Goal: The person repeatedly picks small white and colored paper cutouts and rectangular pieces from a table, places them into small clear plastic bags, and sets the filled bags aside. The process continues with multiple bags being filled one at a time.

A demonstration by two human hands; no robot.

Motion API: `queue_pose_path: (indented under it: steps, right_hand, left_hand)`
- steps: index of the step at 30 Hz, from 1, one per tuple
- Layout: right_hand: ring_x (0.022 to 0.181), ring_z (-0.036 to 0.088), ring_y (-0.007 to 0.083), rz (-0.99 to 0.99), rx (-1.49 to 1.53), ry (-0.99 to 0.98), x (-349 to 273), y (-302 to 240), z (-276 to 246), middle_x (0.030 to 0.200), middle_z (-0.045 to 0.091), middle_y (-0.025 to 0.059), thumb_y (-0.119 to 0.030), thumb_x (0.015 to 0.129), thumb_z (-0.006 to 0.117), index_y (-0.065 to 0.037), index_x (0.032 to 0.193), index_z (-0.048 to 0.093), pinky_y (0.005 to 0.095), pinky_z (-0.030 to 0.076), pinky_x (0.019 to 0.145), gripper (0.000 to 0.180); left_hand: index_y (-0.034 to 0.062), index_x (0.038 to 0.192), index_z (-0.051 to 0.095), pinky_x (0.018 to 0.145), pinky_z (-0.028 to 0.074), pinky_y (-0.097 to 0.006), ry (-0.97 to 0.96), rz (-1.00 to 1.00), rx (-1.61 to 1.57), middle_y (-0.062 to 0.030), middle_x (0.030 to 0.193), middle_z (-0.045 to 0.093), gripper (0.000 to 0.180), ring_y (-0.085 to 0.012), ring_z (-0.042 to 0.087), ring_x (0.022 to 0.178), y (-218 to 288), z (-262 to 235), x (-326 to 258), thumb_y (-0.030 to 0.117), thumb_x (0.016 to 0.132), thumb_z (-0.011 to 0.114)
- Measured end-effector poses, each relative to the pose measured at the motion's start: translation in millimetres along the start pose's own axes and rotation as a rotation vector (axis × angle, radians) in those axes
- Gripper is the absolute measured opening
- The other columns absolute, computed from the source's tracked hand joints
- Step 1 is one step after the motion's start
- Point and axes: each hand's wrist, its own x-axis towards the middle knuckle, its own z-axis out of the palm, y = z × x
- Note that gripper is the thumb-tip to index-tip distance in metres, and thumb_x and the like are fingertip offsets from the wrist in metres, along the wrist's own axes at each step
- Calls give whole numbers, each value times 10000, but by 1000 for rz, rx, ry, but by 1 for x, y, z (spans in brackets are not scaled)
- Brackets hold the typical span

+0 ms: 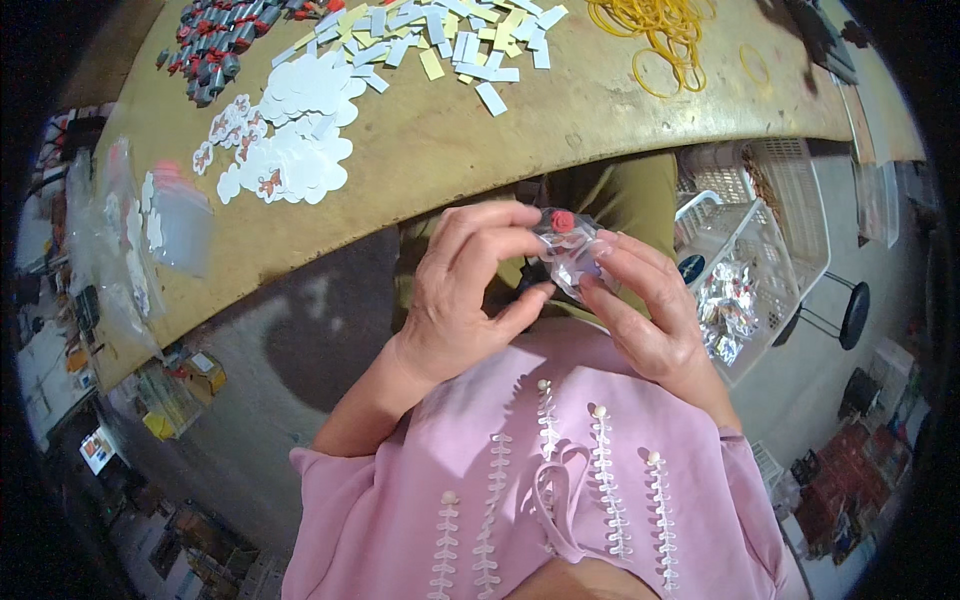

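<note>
A small see-through plastic bag (572, 262) is between my hands, above my lap and just off the table's near edge. A red rose-shaped piece (563, 221) shows at its top, with pale pieces lower in it that I cannot make out. My left hand (465, 275) curves round the bag's left side, its fingertips closed on the plastic film. From the right, my right hand (650, 310) pinches the bag between thumb and fingers. My palms and fingers hide part of the bag.
On the table (520, 140) lie white cloud-shaped cards (300, 150), small white and yellow slips (430, 40), grey pieces with red tips (215, 45), yellow rubber bands (665, 45) and plastic bags (180, 225). A white basket (810, 215) with shiny packets (728, 305) stands at right.
</note>
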Motion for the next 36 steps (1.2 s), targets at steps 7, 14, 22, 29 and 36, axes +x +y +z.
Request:
queue_pose_path:
  steps: [7,14,22,29,36]
  right_hand:
    - [1142,736,434,-119,-2,-2,-8,4,6,1262,697,254,33,747,862,62,973,752,486,652,955,253]
    - [1098,763,382,-123,-69,69,-16,3,3,1174,743,203,12,742,872,15,980,774,471,661,936,257]
    - [1043,751,331,-168,-87,-11,-17,5,2,1105,739,146,-110,744,821,-12,1034,788,459,636,887,308]
    - [995,729,309,-147,-105,20,-28,3,-2,1049,684,105,-72,717,829,-5,1071,793,430,633,820,363]
    - [1009,721,342,-118,-70,41,-35,11,0,1090,679,150,-33,708,817,28,1073,782,435,641,830,372]
  left_hand:
    - [135,1100,733,890,546,-414,8,270,118,-101,1239,703,379,-312,650,1080,-12,-2,-10,55,765,892]
    - [78,1480,581,1070,533,-439,-102,-210,-156,-160,1490,613,799,-354,609,1344,-14,10,-25,62,753,913]
    - [77,1052,733,872,588,-371,10,-74,-230,-89,1137,753,353,-297,732,1033,-31,33,-23,-69,747,834]
    - [103,907,680,766,546,-383,162,117,-1,-52,1015,682,318,-274,665,884,-31,33,-22,-74,700,843]
    - [73,1012,672,809,566,-432,7,3,-8,-105,1047,688,259,-328,688,939,-29,37,-18,-61,817,777]
